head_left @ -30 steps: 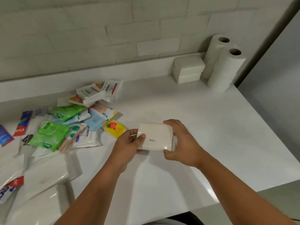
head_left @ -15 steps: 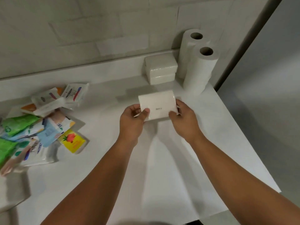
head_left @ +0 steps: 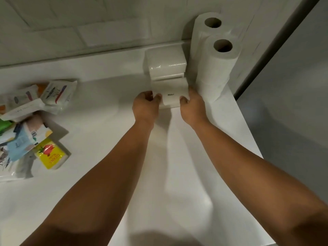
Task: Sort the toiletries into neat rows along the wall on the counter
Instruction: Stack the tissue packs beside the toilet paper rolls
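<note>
Both hands hold one white tissue pack (head_left: pixel 170 89) by its short ends; the left hand (head_left: pixel 145 106) pinches the left end between thumb and fingers, the right hand (head_left: pixel 193 105) pinches the right end, so each grip is narrow and closed on the pack; the pack lies straight ahead of the wrists, its long axis running left to right, parallel to the wall (head_left: pixel 88 23); its far edge sits just before, perhaps touching, the stack of two white packs (head_left: pixel 166 66) at the back of the worktop (head_left: pixel 106 103); whether it already rests on the surface cannot be told; the right hand is nearer to the two paper rolls (head_left: pixel 219 68), almost against the front one, so any push probably has to go straight back, not sideways; the small dark print on the pack is too blurred to read; well apart at the left lies the unsorted pile (head_left: pixel 26 132); its yellow pack (head_left: pixel 50 154) shows a red fruit and upside-down lettering I cannot read with certainty.
</note>
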Action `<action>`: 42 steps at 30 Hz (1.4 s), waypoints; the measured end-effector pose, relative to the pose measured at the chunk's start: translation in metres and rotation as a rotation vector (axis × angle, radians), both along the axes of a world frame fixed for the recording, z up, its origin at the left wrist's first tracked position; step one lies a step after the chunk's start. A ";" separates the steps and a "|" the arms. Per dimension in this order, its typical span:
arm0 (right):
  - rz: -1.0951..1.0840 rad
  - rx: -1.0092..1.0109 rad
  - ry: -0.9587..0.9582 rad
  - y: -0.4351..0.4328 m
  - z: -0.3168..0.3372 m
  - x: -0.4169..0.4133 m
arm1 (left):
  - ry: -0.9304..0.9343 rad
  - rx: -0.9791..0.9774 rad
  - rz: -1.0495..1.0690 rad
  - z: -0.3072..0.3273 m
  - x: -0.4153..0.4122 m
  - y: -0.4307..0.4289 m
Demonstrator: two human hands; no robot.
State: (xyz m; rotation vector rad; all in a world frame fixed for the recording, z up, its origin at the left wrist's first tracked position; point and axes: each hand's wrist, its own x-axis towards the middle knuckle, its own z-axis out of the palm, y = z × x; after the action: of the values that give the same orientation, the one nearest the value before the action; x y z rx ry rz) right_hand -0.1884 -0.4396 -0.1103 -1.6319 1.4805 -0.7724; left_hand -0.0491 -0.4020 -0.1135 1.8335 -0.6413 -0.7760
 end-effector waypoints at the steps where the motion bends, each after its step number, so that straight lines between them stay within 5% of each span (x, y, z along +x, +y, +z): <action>1: -0.002 -0.009 -0.004 -0.002 -0.001 0.002 | -0.019 0.007 -0.001 -0.002 0.001 -0.003; 11: 0.002 -0.076 0.031 -0.020 0.000 0.009 | -0.091 0.028 -0.018 -0.003 0.002 -0.014; 20: 0.077 -0.218 0.266 0.016 0.011 0.008 | -0.112 0.050 -0.077 0.021 0.000 0.006; 30: 0.196 -0.288 0.093 0.114 0.049 0.035 | -0.292 -0.111 -0.084 0.061 0.038 0.126; 42: 0.468 -0.281 -0.041 0.271 0.065 0.181 | -0.502 -0.173 -0.011 0.086 0.183 0.315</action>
State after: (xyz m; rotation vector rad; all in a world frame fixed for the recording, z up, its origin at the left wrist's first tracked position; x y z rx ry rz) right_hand -0.0078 -0.1691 -0.0450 -2.0567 0.9307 -0.7600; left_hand 0.1334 -0.0873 -0.0279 1.8709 -1.0046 -0.2477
